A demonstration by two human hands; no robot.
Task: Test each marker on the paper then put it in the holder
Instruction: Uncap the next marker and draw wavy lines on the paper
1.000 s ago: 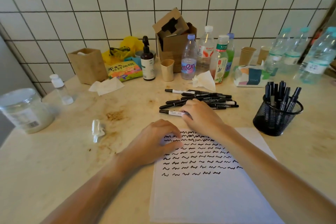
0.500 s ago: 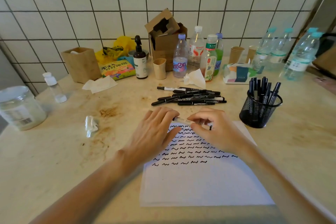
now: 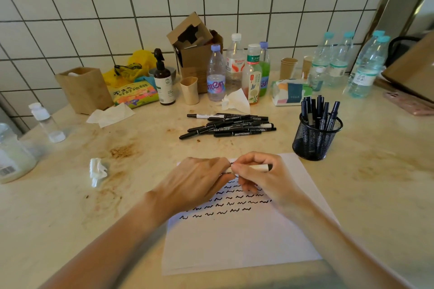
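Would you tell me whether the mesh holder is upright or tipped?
Upright: the mesh holder stands on its base, markers sticking up from its open top.

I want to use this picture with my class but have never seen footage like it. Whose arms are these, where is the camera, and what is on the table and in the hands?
The camera is worn on a person's head, looking down at their own arms. Both hands meet over a sheet of paper covered with black squiggles. The right hand and left hand together grip one marker. Beyond lies a pile of markers; to the right stands a mesh holder with markers in it. Bottles, cups and tissues line the tiled wall.
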